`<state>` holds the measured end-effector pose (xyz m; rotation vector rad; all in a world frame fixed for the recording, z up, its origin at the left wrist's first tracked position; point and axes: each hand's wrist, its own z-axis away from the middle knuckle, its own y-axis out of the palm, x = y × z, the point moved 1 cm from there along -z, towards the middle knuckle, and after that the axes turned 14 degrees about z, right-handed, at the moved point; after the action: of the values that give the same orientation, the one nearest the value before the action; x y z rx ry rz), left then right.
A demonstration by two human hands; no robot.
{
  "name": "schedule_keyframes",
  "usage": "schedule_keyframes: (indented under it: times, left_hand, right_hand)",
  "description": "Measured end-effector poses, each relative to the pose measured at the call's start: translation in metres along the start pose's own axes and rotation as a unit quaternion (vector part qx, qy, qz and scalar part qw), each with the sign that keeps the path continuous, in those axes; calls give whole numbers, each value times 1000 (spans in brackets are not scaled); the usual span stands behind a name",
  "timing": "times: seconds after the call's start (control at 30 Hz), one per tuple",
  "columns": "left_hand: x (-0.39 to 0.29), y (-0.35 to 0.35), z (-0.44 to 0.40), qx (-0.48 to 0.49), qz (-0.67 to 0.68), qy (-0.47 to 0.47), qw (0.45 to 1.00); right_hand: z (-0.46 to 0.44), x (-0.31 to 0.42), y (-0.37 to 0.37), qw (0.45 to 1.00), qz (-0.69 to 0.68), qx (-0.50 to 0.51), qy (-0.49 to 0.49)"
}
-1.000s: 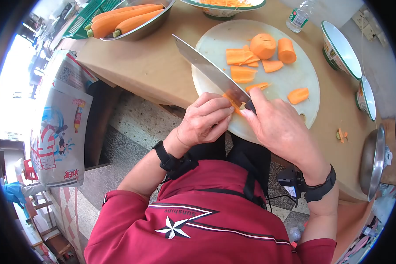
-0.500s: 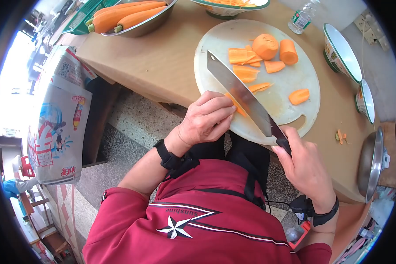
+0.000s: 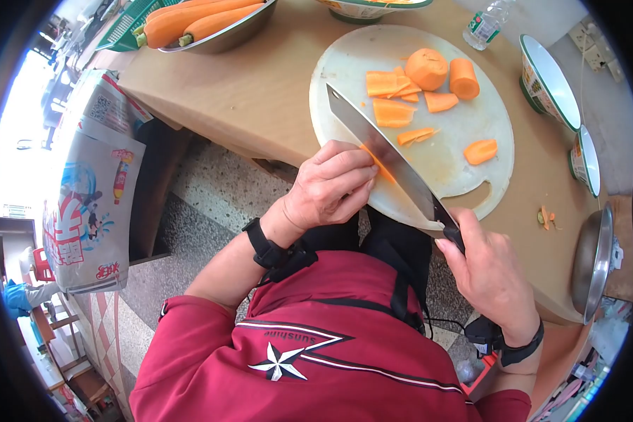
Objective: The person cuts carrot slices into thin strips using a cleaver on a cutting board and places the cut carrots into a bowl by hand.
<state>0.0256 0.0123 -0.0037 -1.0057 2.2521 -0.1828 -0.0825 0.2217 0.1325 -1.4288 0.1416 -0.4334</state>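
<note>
My right hand is wrapped round the black handle of a broad kitchen knife. Its blade slants up and left over the round white cutting board. At the board's near left edge, my left hand has its fingers bunched on a carrot piece right beside the blade, mostly hidden by fingers and knife. Beyond the blade lie cut carrot slices, a few thin strips, a thick carrot chunk, an upright carrot stub and a lone carrot piece.
A metal bowl of whole carrots stands at the back left by a green basket. Another bowl is behind the board. A plastic bottle, enamel bowls, carrot scraps and a steel basin are on the right.
The view has shifted slightly. The knife blade has turned a little and its tip sits slightly further left. Both hands keep nearly the same place and hold.
</note>
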Motion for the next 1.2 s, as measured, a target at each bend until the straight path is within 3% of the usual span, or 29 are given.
schedule_keyframes:
  times: [0.17,0.33,0.43,0.57,0.63,0.83,1.2]
  left_hand:
    - [1,-1,0,11,-3,-3,1000]
    - [0,0,-1,0,-9,6,1000]
    - [-1,-1,-1,-1,-12,8,1000]
    - [1,1,0,-5,-15,9,1000]
    - [0,0,1,-4,-16,7,1000]
    - [0,1,0,-7,-15,8,1000]
    - [0,2,1,-12,-9,9,1000]
  right_hand:
    - [-26,7,2,1000,13,6,-9]
    - [-78,16,16,996,21,-65,-57]
    - [-89,18,17,998,-6,-40,-49]
    - [-65,7,16,994,20,-81,-63]
    - [-46,2,8,999,30,-31,-23]
    - [-11,-6,5,999,22,-16,26]
    - [1,-2,2,999,-29,-38,11]
